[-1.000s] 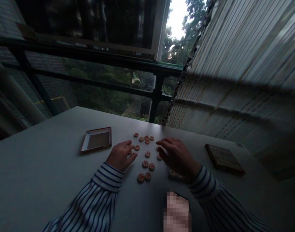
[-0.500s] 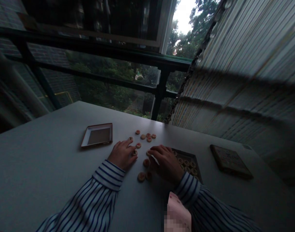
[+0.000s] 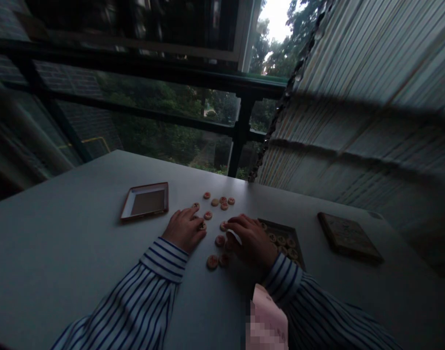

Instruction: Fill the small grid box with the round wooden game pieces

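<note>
Round wooden Chinese chess pieces with red or dark characters lie scattered on the white table (image 3: 98, 272). My left hand (image 3: 184, 231) rests palm down at their left side, fingers stretched out. Its fingertips touch or nearly touch a dark-marked piece (image 3: 196, 206), and another piece (image 3: 203, 226) shows by the thumb side. My right hand (image 3: 253, 240) arches over the right side of the group, with thumb and fingers apart. Its index fingertip is at a red-marked piece (image 3: 223, 225). Under and behind this hand is a shallow box (image 3: 297, 243) of pieces in rows, partly hidden.
An open, shallow tray-like lid (image 3: 149, 213) lies to the left. On the right is a closed flat box (image 3: 349, 238). Several red-marked pieces (image 3: 224, 206) sit beyond my hands, and a red-marked piece (image 3: 212, 262) lies nearer me. Railing, window and curtain stand behind the table.
The view has tilted slightly, so everything sits a little higher. My right fingertips have shifted slightly and show more of the pieces beneath; my left hand has barely moved.
</note>
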`<state>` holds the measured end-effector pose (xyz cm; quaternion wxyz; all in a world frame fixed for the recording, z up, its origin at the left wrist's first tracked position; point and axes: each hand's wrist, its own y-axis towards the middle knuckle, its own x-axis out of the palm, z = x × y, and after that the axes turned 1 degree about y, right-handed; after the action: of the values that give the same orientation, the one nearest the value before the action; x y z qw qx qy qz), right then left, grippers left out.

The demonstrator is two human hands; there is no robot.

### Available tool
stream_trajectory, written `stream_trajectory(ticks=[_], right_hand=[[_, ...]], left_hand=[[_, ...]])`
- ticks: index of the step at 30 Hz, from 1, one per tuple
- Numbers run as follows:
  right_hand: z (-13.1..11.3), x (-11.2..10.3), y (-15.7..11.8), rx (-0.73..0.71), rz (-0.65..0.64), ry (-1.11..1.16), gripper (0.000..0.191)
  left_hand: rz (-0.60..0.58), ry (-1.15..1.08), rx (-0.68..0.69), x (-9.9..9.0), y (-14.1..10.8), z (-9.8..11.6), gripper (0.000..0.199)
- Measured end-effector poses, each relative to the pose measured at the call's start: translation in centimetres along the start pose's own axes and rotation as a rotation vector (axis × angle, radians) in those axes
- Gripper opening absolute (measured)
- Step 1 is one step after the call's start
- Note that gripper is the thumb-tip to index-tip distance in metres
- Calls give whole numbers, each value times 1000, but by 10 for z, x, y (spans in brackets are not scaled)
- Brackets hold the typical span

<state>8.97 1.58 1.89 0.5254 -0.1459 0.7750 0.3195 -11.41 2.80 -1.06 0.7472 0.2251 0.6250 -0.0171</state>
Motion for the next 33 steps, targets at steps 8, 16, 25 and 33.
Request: stream_trajectory(ticks=[8,16,25,33], right_hand=[[1,1,0,-9,-6,2,21],[0,1,-1,1,-10,2,21],[0,3,-2,-7,7,20,22],[1,3,-1,-2,-5,19,21]], left_hand=[[-13,-2,6,4,1,-5,30],[26,-33,32,7,1,-7,24],[46,-38,48,2,1,-3,21],[150,-93,68,-1,3,2,25]])
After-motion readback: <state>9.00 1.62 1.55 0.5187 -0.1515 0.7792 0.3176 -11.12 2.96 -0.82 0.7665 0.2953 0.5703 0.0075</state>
